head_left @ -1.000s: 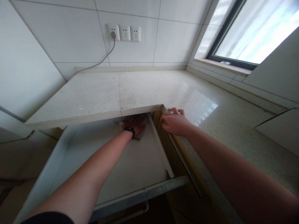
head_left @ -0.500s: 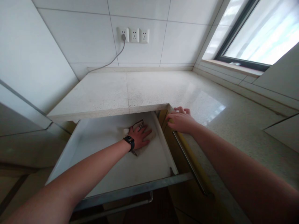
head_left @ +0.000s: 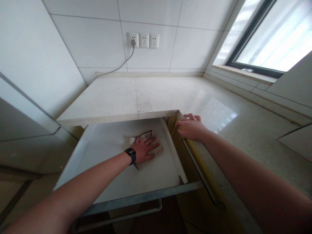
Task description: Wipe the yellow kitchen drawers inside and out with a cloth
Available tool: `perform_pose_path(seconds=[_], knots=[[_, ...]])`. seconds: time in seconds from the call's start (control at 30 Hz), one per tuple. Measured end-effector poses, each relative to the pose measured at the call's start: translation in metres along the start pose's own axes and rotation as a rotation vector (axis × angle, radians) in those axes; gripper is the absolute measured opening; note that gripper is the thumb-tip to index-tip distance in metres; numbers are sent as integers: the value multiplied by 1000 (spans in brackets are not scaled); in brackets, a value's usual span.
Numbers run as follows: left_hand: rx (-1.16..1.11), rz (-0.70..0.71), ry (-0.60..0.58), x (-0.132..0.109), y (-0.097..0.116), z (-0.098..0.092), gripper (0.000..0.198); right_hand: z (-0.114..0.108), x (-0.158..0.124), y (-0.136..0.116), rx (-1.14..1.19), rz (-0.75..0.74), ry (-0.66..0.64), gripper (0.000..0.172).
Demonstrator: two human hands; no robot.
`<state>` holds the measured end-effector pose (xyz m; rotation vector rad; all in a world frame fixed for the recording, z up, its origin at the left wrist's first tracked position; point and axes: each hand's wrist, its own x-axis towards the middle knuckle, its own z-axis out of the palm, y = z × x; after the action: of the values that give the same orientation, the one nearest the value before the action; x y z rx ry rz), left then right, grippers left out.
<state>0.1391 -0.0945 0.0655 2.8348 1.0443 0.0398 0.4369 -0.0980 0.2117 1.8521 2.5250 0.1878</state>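
Observation:
My left hand (head_left: 145,149), with a black watch (head_left: 131,156) at the wrist, lies flat with fingers spread on a crumpled, dirty whitish cloth (head_left: 158,150). The cloth is pressed against the bottom of a pulled-out white drawer (head_left: 109,188), and part of it is hidden under the palm. To the right, my right hand (head_left: 191,126) rests at the inner corner of the pale countertop (head_left: 161,94). Its fingers are loosely bent and apart, and nothing shows in them.
A yellow cabinet front with a metal bar handle (head_left: 200,172) stands right of the drawer. Below the drawer's front edge is another metal handle (head_left: 126,216). On the tiled wall, a grey cord (head_left: 122,65) runs from the sockets (head_left: 143,41). A window (head_left: 265,39) is at upper right.
My left hand and the cloth have shifted slightly toward the drawer's front. My right hand stays at the counter corner. The whole view has moved a little.

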Motion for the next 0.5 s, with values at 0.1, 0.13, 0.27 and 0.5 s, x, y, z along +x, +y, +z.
perform_pose_path(seconds=[0.1, 0.13, 0.27, 0.5], knots=[[-10, 2, 0, -1, 0, -2, 69, 0, 0, 0, -3, -3, 10, 32], [-13, 2, 2, -1, 0, -2, 69, 0, 0, 0, -5, -4, 15, 32], [-18, 0, 8, -1, 0, -4, 69, 2, 1, 1, -16, -6, 16, 31], [-11, 1, 16, 0, -3, -1, 69, 2, 1, 3, 7, -10, 7, 31]])
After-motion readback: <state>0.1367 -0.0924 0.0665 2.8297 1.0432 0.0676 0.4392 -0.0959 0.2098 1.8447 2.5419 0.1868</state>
